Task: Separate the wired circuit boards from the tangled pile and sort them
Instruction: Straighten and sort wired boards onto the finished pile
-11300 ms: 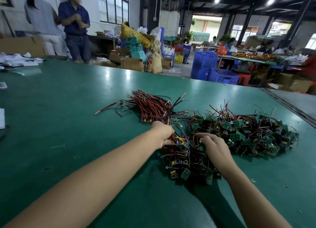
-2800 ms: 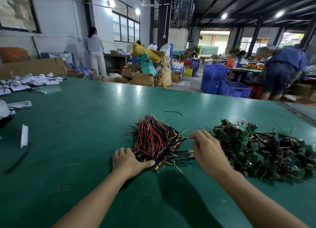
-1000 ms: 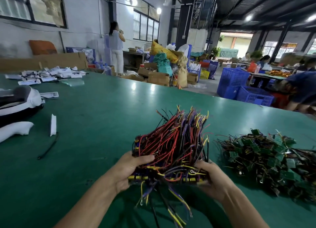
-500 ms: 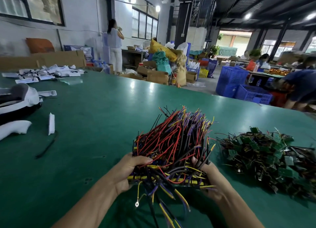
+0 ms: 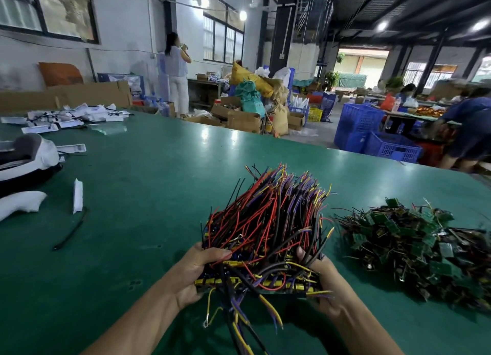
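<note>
- Left grip clasps the left end of the bundle of wired boards, thumb lying over the wires.
- Right grip clasps the right end, thumb up among the wires.
- Bundle is held above the green bench; wire ends fan up and away, and a few leads hang below.
- Tangled pile lies on the bench, right of the bundle and apart from it.
- White strip and black cable lie well to the left.

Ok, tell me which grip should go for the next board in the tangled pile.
Right. The tangled pile lies on the table right of the bundle, nearest the right grip. The left grip holds the bundle's far end and would likely have to cross over it.
</note>
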Available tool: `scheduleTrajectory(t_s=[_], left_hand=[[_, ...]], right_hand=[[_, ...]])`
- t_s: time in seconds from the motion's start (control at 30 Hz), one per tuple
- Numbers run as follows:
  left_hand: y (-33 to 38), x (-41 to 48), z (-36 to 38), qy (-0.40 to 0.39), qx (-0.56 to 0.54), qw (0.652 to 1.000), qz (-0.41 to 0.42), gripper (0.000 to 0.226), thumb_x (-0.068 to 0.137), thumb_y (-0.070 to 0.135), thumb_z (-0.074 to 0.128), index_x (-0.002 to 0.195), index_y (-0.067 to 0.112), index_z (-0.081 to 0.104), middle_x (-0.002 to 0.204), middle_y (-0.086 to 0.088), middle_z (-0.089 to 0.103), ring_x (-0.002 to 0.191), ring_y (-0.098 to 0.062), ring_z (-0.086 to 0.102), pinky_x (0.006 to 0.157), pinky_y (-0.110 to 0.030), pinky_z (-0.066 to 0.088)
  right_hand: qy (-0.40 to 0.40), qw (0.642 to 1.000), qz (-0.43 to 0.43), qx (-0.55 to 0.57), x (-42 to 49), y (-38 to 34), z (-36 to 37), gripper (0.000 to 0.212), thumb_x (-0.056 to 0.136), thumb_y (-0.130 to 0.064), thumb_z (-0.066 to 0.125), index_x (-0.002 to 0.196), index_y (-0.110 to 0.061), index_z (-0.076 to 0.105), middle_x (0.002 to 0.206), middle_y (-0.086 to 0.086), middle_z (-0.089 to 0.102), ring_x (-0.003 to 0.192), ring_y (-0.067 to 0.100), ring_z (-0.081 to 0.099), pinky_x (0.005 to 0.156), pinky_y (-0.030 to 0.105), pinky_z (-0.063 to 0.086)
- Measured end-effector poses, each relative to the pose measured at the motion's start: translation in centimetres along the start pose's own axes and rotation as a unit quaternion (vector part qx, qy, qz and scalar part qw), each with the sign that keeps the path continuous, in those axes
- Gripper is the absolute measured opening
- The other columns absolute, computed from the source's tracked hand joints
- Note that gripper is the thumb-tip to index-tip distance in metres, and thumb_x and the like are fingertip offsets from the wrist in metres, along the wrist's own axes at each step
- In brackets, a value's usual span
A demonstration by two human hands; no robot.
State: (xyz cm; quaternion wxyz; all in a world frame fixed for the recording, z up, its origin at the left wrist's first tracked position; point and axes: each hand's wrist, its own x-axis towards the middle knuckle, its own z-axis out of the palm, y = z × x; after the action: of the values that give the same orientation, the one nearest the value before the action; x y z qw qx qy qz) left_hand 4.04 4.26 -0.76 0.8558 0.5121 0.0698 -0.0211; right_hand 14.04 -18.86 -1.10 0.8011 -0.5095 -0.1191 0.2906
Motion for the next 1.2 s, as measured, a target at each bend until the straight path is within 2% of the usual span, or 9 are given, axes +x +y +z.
scheduleTrajectory(t_s=[0.07, 0.17, 0.23, 0.4, 0.53, 0.67, 0.8, 0.97, 1.2], left_hand=[[-0.2, 0.0, 0.2, 0.009, -0.017, 1.000, -0.005, 0.042, 0.039, 0.014, 0.096, 0.073, 0.003, 0.075, 0.070, -0.018, 0.069, 0.058, -0.029, 0.070, 0.048, -0.034, 0.057], [-0.7, 0.5, 1.0, 0.032, -0.062, 0.997, -0.019, 0.018, 0.059, 0.000, 0.077, 0.076, -0.004, 0.074, 0.070, -0.021, 0.070, 0.053, -0.028, 0.069, 0.045, -0.033, 0.056], [-1.0, 0.8, 1.0, 0.062, -0.058, 0.996, -0.003, 0.010, 0.060, 0.003, 0.069, 0.067, 0.002, 0.076, 0.064, -0.016, 0.069, 0.046, -0.023, 0.066, 0.040, -0.031, 0.054], [-0.9, 0.4, 0.3, 0.056, -0.056, 0.997, 0.021, 0.039, 0.049, 0.006, 0.080, 0.086, -0.004, 0.074, 0.078, -0.022, 0.070, 0.056, -0.029, 0.069, 0.048, -0.037, 0.058], [-0.2, 0.7, 0.2, 0.071, -0.054, 0.995, 0.052, 0.012, 0.065, 0.001, 0.068, 0.074, -0.004, 0.075, 0.072, -0.020, 0.071, 0.055, -0.028, 0.070, 0.046, -0.031, 0.056], [0.5, 0.4, -0.2, 0.080, -0.030, 0.995, 0.051, 0.014, 0.066, 0.001, 0.065, 0.075, -0.003, 0.076, 0.072, -0.020, 0.071, 0.058, -0.029, 0.071, 0.049, -0.035, 0.058], [1.7, 0.0, -1.3, 0.121, -0.020, 0.990, 0.076, 0.014, 0.067, 0.003, 0.062, 0.068, -0.001, 0.076, 0.066, -0.017, 0.070, 0.051, -0.027, 0.069, 0.039, -0.031, 0.054], [2.7, 0.3, -2.7, 0.206, -0.088, 0.970, 0.098, 0.018, 0.068, 0.010, 0.059, 0.058, 0.005, 0.074, 0.054, -0.008, 0.067, 0.041, -0.020, 0.063, 0.036, -0.021, 0.048], [2.8, 1.5, -4.7, 0.325, -0.101, 0.936, 0.089, 0.004, 0.088, 0.003, 0.061, 0.086, 0.004, 0.065, 0.064, -0.006, 0.071, 0.053, -0.017, 0.067, 0.044, -0.023, 0.053]], right_hand=[[0.014, 1.000, -0.009, -0.016, -0.2, -0.2, 0.7, 0.067, 0.009, -0.039, 0.099, 0.062, -0.004, 0.076, 0.063, 0.012, 0.071, 0.053, 0.020, 0.070, 0.041, 0.023, 0.052], [-0.012, 0.998, 0.019, 0.056, -1.0, -0.1, 2.0, 0.029, 0.069, -0.028, 0.084, 0.069, -0.001, 0.076, 0.071, 0.017, 0.073, 0.055, 0.026, 0.071, 0.042, 0.028, 0.054], [-0.010, 0.995, 0.033, 0.099, -1.0, 0.5, 1.8, 0.035, 0.085, -0.024, 0.062, 0.061, -0.001, 0.075, 0.067, 0.017, 0.071, 0.054, 0.026, 0.070, 0.043, 0.030, 0.054], [0.002, 0.996, 0.017, 0.086, -1.0, 0.4, 2.2, 0.026, 0.065, -0.029, 0.076, 0.067, -0.003, 0.075, 0.069, 0.015, 0.071, 0.052, 0.029, 0.067, 0.042, 0.032, 0.053], [0.023, 0.998, -0.026, 0.048, -0.6, -0.4, 1.7, 0.023, 0.072, -0.018, 0.066, 0.086, -0.001, 0.070, 0.077, 0.016, 0.073, 0.060, 0.027, 0.071, 0.045, 0.031, 0.054], [0.031, 0.999, -0.032, -0.003, -0.2, -1.1, 0.6, 0.036, 0.070, -0.017, 0.070, 0.101, 0.002, 0.068, 0.090, 0.020, 0.073, 0.073, 0.030, 0.073, 0.057, 0.037, 0.058], [0.013, 0.999, -0.022, -0.038, -0.8, -2.8, -1.5, 0.019, 0.077, -0.018, 0.068, 0.088, -0.005, 0.077, 0.090, 0.020, 0.074, 0.072, 0.030, 0.073, 0.055, 0.036, 0.059], [0.037, 0.999, -0.016, 0.010, -1.1, -4.0, -1.9, 0.030, 0.073, -0.031, 0.065, 0.078, -0.005, 0.080, 0.086, 0.017, 0.075, 0.068, 0.026, 0.074, 0.051, 0.031, 0.058], [0.074, 0.985, -0.036, 0.151, -1.0, -5.4, -2.1, 0.051, 0.081, -0.043, 0.056, 0.116, -0.007, 0.066, 0.105, 0.013, 0.074, 0.084, 0.024, 0.074, 0.057, 0.030, 0.059]])
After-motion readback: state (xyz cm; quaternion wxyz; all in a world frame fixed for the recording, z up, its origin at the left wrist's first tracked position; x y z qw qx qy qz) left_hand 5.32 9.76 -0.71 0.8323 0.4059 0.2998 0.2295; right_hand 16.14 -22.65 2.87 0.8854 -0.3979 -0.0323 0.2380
